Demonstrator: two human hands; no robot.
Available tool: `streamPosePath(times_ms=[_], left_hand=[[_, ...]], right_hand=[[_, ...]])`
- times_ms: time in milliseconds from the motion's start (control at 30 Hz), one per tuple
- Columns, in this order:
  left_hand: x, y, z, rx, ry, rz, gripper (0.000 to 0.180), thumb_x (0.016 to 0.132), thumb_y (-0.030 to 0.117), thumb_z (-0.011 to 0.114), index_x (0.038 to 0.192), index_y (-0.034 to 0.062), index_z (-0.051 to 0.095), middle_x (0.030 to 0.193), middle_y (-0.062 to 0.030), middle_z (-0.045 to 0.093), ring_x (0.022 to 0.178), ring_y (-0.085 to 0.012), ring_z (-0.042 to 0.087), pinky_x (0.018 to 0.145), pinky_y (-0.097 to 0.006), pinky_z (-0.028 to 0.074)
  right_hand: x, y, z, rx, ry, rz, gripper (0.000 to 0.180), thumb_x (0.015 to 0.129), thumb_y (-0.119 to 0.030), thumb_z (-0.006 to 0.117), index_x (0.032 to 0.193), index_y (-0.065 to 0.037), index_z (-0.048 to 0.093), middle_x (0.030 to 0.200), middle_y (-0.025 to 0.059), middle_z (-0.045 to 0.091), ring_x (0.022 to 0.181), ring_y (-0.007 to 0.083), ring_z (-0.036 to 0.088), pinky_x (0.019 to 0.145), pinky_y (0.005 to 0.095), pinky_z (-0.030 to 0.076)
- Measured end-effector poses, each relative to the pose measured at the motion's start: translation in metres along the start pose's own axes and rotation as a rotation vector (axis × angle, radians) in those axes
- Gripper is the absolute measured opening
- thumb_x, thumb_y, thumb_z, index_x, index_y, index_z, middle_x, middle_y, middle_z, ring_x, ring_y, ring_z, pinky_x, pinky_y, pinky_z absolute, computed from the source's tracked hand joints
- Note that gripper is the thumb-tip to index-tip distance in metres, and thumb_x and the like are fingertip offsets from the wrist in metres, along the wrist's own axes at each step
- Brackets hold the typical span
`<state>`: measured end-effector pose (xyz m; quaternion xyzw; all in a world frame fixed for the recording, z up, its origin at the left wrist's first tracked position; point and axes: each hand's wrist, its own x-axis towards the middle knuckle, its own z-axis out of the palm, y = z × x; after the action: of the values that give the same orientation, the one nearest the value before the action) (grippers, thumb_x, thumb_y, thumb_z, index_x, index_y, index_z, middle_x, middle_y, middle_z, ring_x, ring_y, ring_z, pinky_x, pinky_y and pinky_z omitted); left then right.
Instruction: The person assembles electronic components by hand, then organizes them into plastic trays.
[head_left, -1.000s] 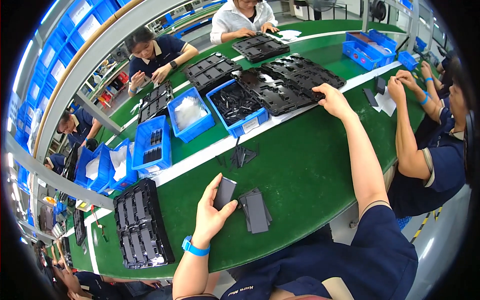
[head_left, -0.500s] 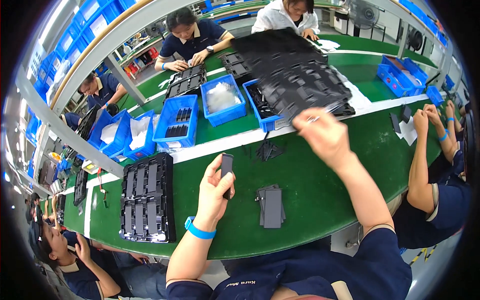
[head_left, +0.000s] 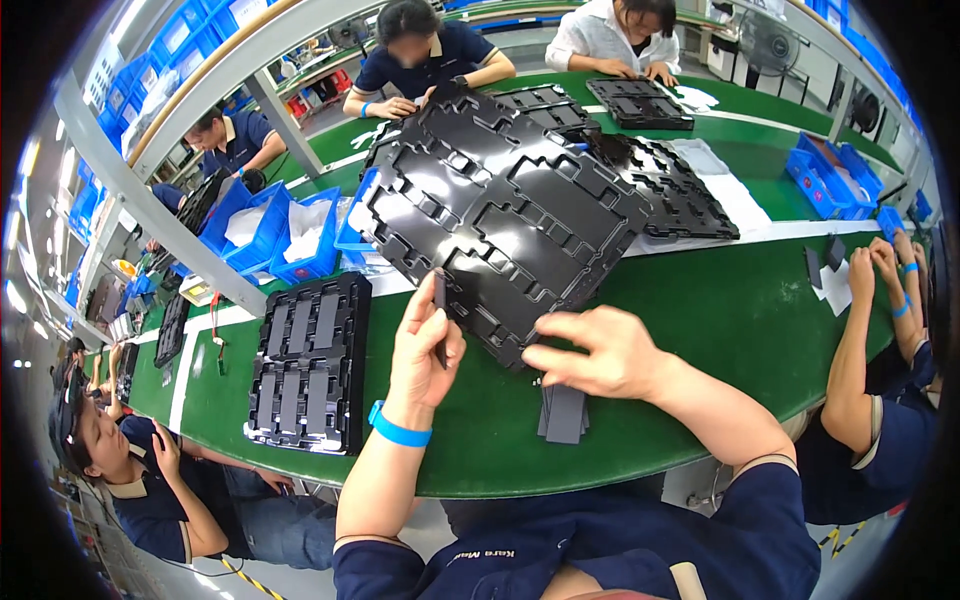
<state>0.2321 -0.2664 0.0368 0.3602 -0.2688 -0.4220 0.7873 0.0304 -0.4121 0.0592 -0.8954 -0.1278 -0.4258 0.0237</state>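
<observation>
Trays of black plastic (head_left: 500, 210), lifted off the far pile a moment ago, are now held up by the right hand (head_left: 600, 355), while a small dark part (head_left: 440, 315) is gripped in the left hand (head_left: 425, 350) beside it.

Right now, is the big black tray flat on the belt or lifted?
Lifted and tilted: the right hand grips the black moulded tray by its near corner, hiding the blue bins behind.
</observation>
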Motion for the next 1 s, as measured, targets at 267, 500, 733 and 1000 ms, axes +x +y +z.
streamPosePath(times_ms=[267, 500, 733, 1000], left_hand=[[-0.002, 0.044, -0.025, 0.215, -0.082, -0.065, 0.061, 0.076, 0.003, 0.071, 0.133, 0.0037, 0.05, 0.109, -0.0055, 0.058, 0.061, -0.0073, 0.051, 0.047, -0.02, 0.04], [-0.002, 0.053, -0.032, 0.271, -0.063, -0.182, 0.061, 0.077, 0.004, 0.07, 0.135, 0.0029, 0.049, 0.11, -0.0068, 0.058, 0.06, -0.0059, 0.046, 0.048, -0.019, 0.038], [-0.003, 0.061, -0.03, 0.518, 0.279, 0.067, 0.072, 0.077, 0.004, 0.073, 0.141, 0.0068, 0.039, 0.139, -0.0181, 0.047, 0.077, -0.0041, 0.056, 0.051, -0.017, 0.038], [-0.005, 0.051, -0.021, 0.829, 0.395, 0.37, 0.052, 0.082, 0.005, 0.07, 0.13, 0.0019, 0.05, 0.114, -0.0101, 0.059, 0.092, -0.012, 0.061, 0.073, -0.024, 0.052]], right_hand=[[-0.02, 0.042, -0.026, 0.465, 0.396, 0.786, 0.053, 0.097, -0.035, 0.052, 0.136, -0.003, 0.039, 0.114, 0.0082, 0.054, 0.092, 0.0133, 0.049, 0.082, 0.0281, 0.042], [-0.024, 0.031, -0.014, 1.183, 0.206, 1.076, 0.058, 0.093, -0.013, 0.057, 0.144, -0.005, 0.03, 0.112, 0.0134, 0.063, 0.101, 0.0136, 0.059, 0.089, 0.0283, 0.047], [-0.023, 0.022, -0.007, 1.212, 0.084, 1.203, 0.07, 0.089, -0.013, 0.064, 0.146, -0.002, 0.025, 0.102, 0.0132, 0.065, 0.089, 0.0121, 0.06, 0.081, 0.0267, 0.047], [-0.017, 0.005, 0.009, 1.348, 0.067, 1.195, 0.085, 0.085, -0.01, 0.068, 0.148, 0.0, 0.012, 0.111, 0.0176, 0.063, 0.099, 0.0189, 0.062, 0.089, 0.0331, 0.048]])
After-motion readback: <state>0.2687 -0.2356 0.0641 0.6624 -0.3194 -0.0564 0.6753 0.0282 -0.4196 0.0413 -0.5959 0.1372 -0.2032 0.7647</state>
